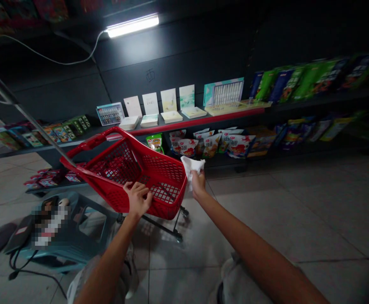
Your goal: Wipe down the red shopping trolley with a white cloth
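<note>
A red plastic shopping cart [114, 194] stands in front of me, its basket facing up. My left hand [138, 197] is closed over the basket's near rim. In my right hand [198, 182] is a crumpled white cloth [190, 164], held at the basket's right end; whether it presses on the plastic I cannot tell. The basket's grid floor shows through its open top. Below it are the cart's dark frame and small wheels [179, 237].
Behind the cart runs a dark shelf with a red edge [178, 125], carrying booklets [168, 101] and boxed sets. Snack bags [212, 143] fill the lower shelf. At left are a grey-blue plastic stool [86, 245], a cable [45, 275] and a slanting metal pole [41, 128].
</note>
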### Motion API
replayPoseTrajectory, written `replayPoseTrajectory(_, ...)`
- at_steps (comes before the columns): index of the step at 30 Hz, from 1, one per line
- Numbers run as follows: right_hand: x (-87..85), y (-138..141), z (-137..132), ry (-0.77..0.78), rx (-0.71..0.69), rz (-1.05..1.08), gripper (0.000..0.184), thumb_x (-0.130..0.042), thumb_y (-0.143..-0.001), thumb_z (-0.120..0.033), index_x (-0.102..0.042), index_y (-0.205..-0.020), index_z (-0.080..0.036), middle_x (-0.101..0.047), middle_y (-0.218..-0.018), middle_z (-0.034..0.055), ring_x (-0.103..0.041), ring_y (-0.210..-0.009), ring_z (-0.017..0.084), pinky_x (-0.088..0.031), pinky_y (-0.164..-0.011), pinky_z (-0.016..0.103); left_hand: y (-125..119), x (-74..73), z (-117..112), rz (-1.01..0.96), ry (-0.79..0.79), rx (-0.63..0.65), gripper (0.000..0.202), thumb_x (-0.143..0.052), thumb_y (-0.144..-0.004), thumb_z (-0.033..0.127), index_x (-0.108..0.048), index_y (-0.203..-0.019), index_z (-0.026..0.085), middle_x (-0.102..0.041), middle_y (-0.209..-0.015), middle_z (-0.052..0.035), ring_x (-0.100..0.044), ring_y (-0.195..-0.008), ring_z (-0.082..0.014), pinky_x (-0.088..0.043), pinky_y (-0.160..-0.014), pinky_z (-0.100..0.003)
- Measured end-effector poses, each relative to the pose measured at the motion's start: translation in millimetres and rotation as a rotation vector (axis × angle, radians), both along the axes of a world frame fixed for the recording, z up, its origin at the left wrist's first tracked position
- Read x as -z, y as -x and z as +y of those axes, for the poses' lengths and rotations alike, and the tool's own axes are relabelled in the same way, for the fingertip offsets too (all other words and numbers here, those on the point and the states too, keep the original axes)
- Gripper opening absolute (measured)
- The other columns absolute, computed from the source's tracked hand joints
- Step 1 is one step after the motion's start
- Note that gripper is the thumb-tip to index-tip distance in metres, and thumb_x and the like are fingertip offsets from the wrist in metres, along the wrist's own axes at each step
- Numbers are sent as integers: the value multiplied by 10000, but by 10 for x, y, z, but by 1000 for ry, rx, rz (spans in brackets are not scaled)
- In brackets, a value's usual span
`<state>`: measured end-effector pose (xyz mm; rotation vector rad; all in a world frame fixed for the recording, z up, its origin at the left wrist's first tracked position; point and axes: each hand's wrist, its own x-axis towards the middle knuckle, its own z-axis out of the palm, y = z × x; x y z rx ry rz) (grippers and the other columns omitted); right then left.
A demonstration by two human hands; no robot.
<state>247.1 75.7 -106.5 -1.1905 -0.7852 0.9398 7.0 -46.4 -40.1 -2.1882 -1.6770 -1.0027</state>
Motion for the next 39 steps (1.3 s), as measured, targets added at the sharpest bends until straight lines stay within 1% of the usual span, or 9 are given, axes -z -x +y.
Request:
replayPoseTrajectory(7,-226,-298,174,-153,64,-617,303,-534,-726,-277,-629,-994,-173,-631,-1100,140,-580,-1064,286,-438,-1048,435,47,-19,-184,-7,-1,87,372,-491,-890,265,-437,-528,202,-534,-582,1,-584,-796,-182,-284,-1066,-490)
replayPoseTrajectory(12,-341,-453,153,-238,42,-694,326,-551,-759,-268,-632,-1063,-180,-600,-1142,133,-570,-1089,275,-438,-1062,422,138,-44,-267,-20,23,155,401,-461,-893,294,-413,-505,205,-484,-555,-1,-566,-757,-178,-308,-1051,-481)
replayPoseTrajectory(18,-477,-354,-39,-407,-219,-750,412,-569,-807,-299,-622,-1197,-178,-624,-1198,115,-595,-1115,254,-460,-1034,391,349,-88,-253,-28,138,201,405,-417,-864,308,-432,-467,224,-534,-575,-29,-570,-776,-199,-340,-1070,-498)
replayPoseTrajectory(22,-546,-257,-217,-447,-402,-914,358,-568,-801,-213,-642,-1150,-184,-640,-1109,83,-612,-1008,220,-484,-950,351,500,-138,-200,-3,149,220,325,-436,-824,256,-640,-571,256,-745,-986,-55,-569,-1165,-264,-278,-1181,-534)
replayPoseTrajectory(24,-575,-227,-294,-429,-435,-975,359,-571,-797,-180,-647,-1148,-181,-633,-1071,73,-610,-965,210,-488,-915,335,574,-151,-159,18,151,207,307,-460,-815,248,-749,-720,284,-701,-1281,-26,-446,-1376,-295,-179,-1245,-568)
replayPoseTrajectory(27,-596,-187,-371,-417,-427,-1003,384,-572,-788,-139,-654,-1160,-186,-622,-1080,70,-608,-985,208,-485,-935,331,669,-120,-66,-67,197,98,375,-477,-810,221,-797,-985,306,-493,-1566,4,-249,-1539,-328,-92,-1268,-627)
replayPoseTrajectory(31,-573,-120,-419,-421,-403,-964,405,-560,-778,-103,-663,-1156,-205,-596,-1118,61,-612,-1023,196,-489,-982,328,728,12,102,-274,278,-72,435,-504,-833,204,-743,-1190,270,-343,-1661,-32,-143,-1590,-336,-228,-1259,-606)
replayPoseTrajectory(35,-609,-58,-530,-419,-442,-1019,418,-577,-756,-98,-670,-1146,-218,-539,-1165,63,-599,-1062,190,-489,-1032,332,735,111,245,-356,257,-112,408,-515,-870,208,-691,-1237,227,-281,-1690,-66,-282,-1559,-295,-307,-1262,-497)
replayPoseTrajectory(39,-653,-1,-755,-389,-432,-1155,511,-598,-701,-82,-648,-1185,-239,-508,-1255,103,-544,-1171,256,-499,-1043,390,717,94,312,-303,263,-154,335,-520,-879,194,-688,-1169,200,-317,-1678,-99,-435,-1481,-295,-375,-1234,-459)
